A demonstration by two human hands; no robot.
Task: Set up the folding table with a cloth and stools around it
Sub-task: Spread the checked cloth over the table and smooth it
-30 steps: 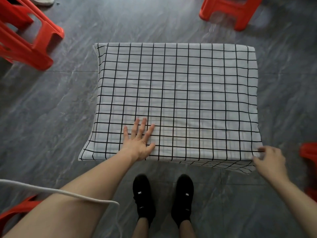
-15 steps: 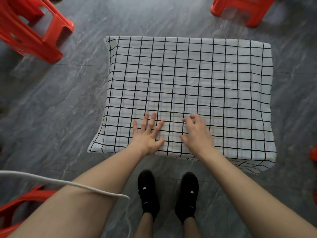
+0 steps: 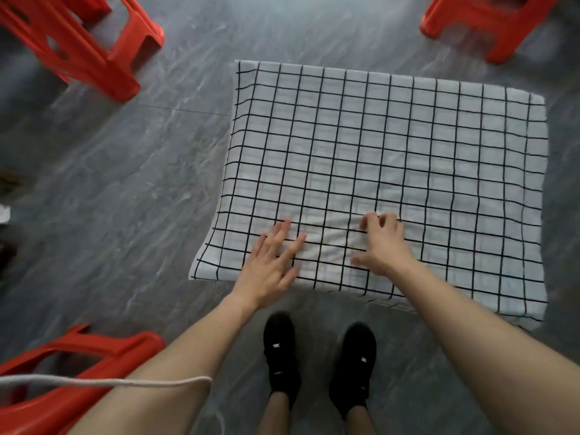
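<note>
A black-and-white checked cloth (image 3: 392, 158) covers the whole folding table, hanging over its left, right and near edges, seemingly so no bare top shows. Three red plastic stools ring it on the grey floor: one off the far left corner (image 3: 75, 42), one off the far right corner (image 3: 489, 23), one (image 3: 72, 368) near the near left corner. At the near edge, the left hand (image 3: 270, 265) lies flat with fingers spread; the right hand (image 3: 383, 243), fingers curled, bunches the fabric, apparently smoothing wrinkles. No containers are visible.
</note>
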